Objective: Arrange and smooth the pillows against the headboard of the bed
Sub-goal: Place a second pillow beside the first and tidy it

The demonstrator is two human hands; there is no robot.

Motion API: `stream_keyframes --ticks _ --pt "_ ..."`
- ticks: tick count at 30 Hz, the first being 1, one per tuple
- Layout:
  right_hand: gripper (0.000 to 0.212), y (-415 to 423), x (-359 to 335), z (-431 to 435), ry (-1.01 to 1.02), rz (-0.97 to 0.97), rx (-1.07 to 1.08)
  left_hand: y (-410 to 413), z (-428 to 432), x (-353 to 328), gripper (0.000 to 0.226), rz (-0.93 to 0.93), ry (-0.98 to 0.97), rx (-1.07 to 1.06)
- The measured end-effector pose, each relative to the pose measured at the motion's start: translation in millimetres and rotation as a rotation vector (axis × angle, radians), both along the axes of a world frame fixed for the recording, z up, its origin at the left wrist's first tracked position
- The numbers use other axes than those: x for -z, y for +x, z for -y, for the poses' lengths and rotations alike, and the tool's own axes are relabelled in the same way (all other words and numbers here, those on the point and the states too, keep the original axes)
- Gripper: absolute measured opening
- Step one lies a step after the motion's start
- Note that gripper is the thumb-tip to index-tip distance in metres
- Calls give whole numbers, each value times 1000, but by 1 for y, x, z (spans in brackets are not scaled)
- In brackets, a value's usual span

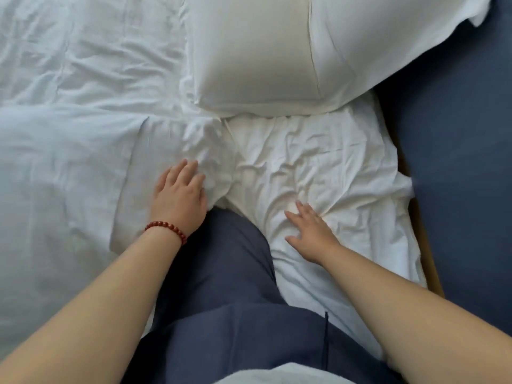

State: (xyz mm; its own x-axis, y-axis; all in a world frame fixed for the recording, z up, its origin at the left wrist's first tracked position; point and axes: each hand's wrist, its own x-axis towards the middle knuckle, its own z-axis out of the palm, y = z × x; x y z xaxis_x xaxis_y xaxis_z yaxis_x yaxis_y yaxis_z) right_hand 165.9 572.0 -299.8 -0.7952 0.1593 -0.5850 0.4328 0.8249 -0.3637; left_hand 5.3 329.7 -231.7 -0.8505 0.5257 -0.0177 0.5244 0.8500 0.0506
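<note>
Pillow [257,51] beyond both hands, left hand [180,195] on duvet [69,162], right hand [310,231] on sheet [332,162]

My left hand [180,195] lies palm down at centre-left of the frame, fingers relaxed and close together. My right hand [311,234] lies flat at centre-right, fingers spread. Both bare forearms reach in from the lower corners.

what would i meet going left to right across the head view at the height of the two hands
flat white pillow → left hand → knee in blue trousers → right hand, on crumpled white cloth → wooden bed edge → blue surface
</note>
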Motion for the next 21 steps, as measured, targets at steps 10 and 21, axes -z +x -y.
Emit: stream_keyframes --ticks 10,21 --pt "54 129 -6 15 -101 -162 223 155 84 -1 50 166 83 -258" --pt "65 186 -23 76 -48 -115 409 256 128 -18 46 585 22 -474"
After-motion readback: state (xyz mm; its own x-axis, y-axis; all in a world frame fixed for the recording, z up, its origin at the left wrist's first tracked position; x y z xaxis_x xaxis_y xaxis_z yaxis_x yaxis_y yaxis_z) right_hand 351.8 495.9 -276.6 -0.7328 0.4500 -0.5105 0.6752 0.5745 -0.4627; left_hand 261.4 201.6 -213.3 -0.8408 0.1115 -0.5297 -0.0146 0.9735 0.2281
